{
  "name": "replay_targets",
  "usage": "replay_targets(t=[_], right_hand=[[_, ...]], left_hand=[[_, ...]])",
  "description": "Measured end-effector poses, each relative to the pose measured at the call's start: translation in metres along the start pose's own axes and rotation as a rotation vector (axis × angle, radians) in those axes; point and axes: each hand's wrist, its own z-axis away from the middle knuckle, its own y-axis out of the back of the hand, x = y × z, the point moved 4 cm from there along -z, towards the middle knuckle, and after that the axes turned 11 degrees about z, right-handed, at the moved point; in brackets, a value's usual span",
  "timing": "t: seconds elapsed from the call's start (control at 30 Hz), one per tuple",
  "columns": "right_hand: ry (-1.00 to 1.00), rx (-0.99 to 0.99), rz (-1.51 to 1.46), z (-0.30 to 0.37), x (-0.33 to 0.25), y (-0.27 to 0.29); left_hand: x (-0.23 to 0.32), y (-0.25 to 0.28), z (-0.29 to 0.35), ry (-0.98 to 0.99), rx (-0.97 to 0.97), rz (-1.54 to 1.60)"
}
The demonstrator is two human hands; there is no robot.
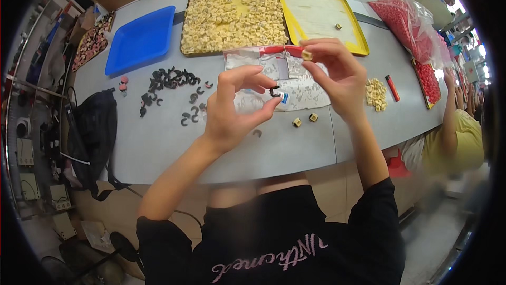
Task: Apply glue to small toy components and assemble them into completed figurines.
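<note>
In the head view, the left hand [232, 108] pinches a black curved piece [274, 91], its long axis unclear; farther out and rightward, apart, the right hand [342, 82] pinches a cream cube [306, 55]. Nothing visible blocks the gap. A patterned sheet [311, 98] lies beneath on the surface [147, 148]; loose black pieces [171, 78] lie left.

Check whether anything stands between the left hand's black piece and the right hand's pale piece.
Nothing visible stands between the black piece in the left hand and the pale piece in the right hand.
</note>
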Motion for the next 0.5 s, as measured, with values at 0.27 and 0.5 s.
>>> replay_targets(t=[0.27,0.5], right_hand=[[-0.229,-0.067,-0.152,0.008,0.030,-0.016],[-0.225,-0.170,-0.163,0.015,0.029,-0.022]], left_hand=[[-0.030,-0.002,0.010,0.024,0.072,0.040],[-0.031,0.002,0.012,-0.024,0.137,0.027]])
